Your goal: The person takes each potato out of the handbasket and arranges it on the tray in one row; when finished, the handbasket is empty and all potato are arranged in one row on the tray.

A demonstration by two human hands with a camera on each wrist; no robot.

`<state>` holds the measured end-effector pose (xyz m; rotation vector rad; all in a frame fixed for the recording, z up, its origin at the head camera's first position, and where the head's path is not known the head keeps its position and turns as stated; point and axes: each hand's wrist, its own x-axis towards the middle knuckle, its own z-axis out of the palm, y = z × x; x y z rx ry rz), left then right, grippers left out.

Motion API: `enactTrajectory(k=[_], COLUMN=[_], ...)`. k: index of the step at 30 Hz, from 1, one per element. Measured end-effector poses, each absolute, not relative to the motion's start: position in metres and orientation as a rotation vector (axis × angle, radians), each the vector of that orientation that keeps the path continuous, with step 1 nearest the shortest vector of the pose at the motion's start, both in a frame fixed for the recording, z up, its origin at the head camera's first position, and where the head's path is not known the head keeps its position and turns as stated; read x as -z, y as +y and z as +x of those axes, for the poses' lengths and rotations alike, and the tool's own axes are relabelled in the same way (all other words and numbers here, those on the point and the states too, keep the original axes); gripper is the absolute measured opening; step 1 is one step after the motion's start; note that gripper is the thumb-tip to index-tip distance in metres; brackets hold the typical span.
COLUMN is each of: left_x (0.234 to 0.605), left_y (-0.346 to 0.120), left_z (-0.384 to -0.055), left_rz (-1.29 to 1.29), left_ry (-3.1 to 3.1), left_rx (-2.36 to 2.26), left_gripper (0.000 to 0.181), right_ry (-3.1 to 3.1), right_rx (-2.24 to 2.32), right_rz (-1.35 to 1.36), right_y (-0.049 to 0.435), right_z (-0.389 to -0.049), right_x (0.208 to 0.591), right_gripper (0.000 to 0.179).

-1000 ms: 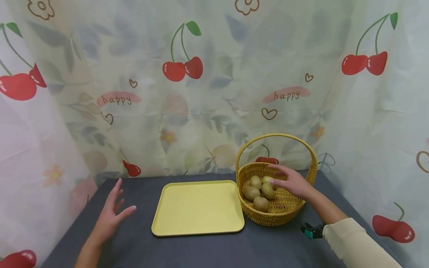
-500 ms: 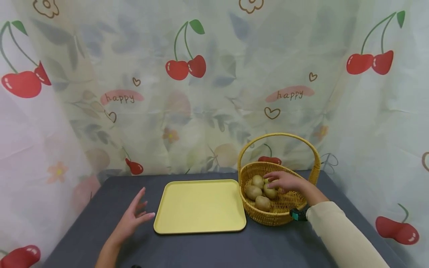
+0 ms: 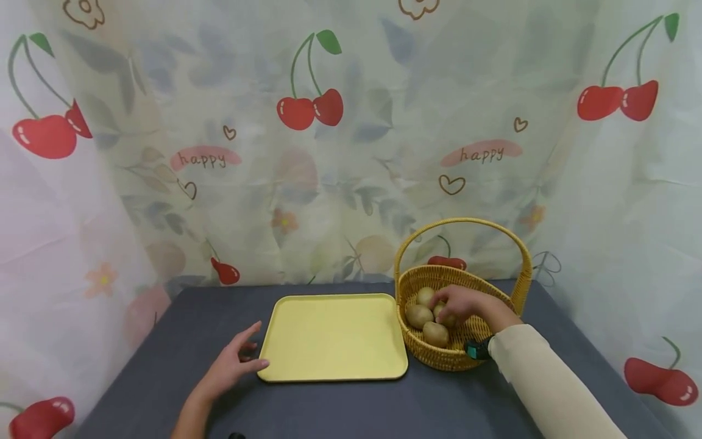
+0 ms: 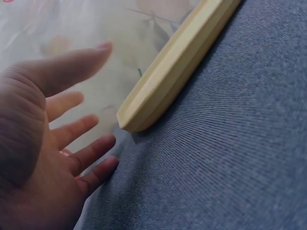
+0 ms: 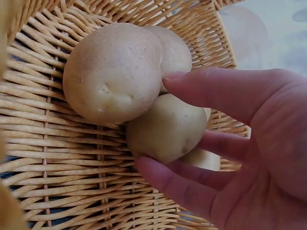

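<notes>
My right hand [image 3: 457, 303] reaches down into a wicker basket [image 3: 444, 360] and grips a potato [image 5: 165, 127], its fingers under and behind it and the thumb across the top in the right wrist view. A larger potato [image 5: 112, 72] sits right beside it, with others partly hidden behind. Near the left edge of a yellow tray [image 3: 334, 338] is my left hand [image 3: 227, 369], fingers spread and holding nothing. From the left wrist, the tray's corner [image 4: 136, 117] shows just beyond those fingertips.
The basket's tall arched handle [image 3: 463, 221] rises over the right arm. The tray lies flat on a dark cloth-covered table [image 3: 329, 408], close to the basket's left side. A patterned curtain [image 3: 351, 201] hangs behind and at both sides.
My right hand has lowered into the basket, and its fingers have closed round a potato. My left hand has moved right, up to the tray's edge. The head view has shifted slightly.
</notes>
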<state>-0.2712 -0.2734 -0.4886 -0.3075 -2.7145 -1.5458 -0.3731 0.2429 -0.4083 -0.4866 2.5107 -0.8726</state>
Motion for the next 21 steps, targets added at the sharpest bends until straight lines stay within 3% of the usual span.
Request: enactTrajectory(k=[9, 21], left_x=[0.494, 0.496], left_y=[-0.274, -0.277], left_z=[-0.272, -0.272], left_rz=[-0.356, -0.467], left_ry=[-2.834, -2.884], left_rx=[1.394, 1.295], left_gripper=[0.083, 0.088], right_ry=[2.482, 2.472], right_rx=[0.908, 0.816], right_rz=[-0.392, -0.319], right_y=[0.238, 0.232], right_z=[-0.371, -0.371], right_x=[0.404, 0.398], right_gripper=[0.025, 0.032])
